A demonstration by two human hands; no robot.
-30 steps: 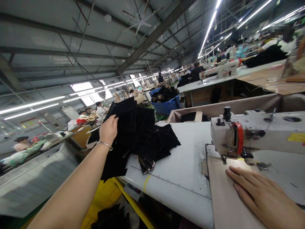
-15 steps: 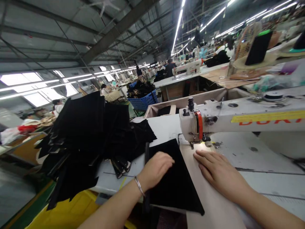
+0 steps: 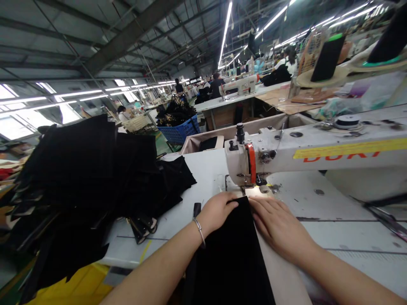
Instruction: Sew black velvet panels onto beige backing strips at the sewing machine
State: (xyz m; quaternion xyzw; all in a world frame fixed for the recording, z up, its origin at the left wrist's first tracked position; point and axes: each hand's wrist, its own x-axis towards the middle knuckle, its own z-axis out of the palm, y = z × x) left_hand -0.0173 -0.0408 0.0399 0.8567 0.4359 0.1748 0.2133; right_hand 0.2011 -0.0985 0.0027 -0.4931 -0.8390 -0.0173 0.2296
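My left hand [image 3: 219,214], with a silver bracelet at the wrist, pinches the top edge of a black fabric panel [image 3: 233,250] between thumb and fingers. My right hand [image 3: 275,222] lies flat with fingers stretched out on a beige fabric strip [image 3: 275,267], its fingertips beside the panel's top right corner. The black panel overlaps the beige strip's left side. Just beyond both hands is the needle and presser foot area [image 3: 244,190] of a white sewing machine [image 3: 270,154]. A dark strip [image 3: 197,209] shows behind my left wrist.
A tall stack of black fabric pieces [image 3: 79,169] covers the table's left side. Scissors [image 3: 386,220] lie at the right. Behind the machine are a beige-lined bin [image 3: 187,146] and a blue crate [image 3: 178,132]. A yellow container [image 3: 79,286] sits below at left.
The black panel has moved up and right, its top edge now close to the presser foot. My left hand has gone from above the panel to gripping its top edge. The camera view has shifted right.
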